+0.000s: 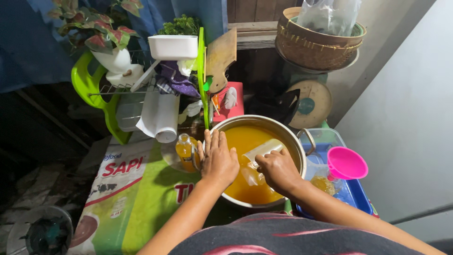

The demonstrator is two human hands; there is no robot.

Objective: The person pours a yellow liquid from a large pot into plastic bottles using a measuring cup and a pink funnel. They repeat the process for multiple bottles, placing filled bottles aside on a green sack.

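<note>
Right hand: your right hand (279, 169) sits at centre frame, its grip closed around a clear plastic measuring jug (259, 158), held over the pot.
Jug axis: the clear plastic measuring jug lies tilted, its long axis running from your fist at lower left up to its open mouth at upper right, low over the liquid.
Pot: the large steel pot (295, 141) fills the middle of the frame, holding orange-yellow liquid (243, 139).
Left hand: your left hand (218, 158) lies flat, fingers spread and holding nothing, on the pot's left rim, just left of the jug.
Small bottle: a small bottle of orange liquid (184, 151) stands just left of that hand, on the printed sheet covering the table (132, 189); your left hand is the nearer one.
Funnel: a pink funnel (347, 163) sits right of the pot in a blue tray (356, 193), nearer your right hand.
</note>
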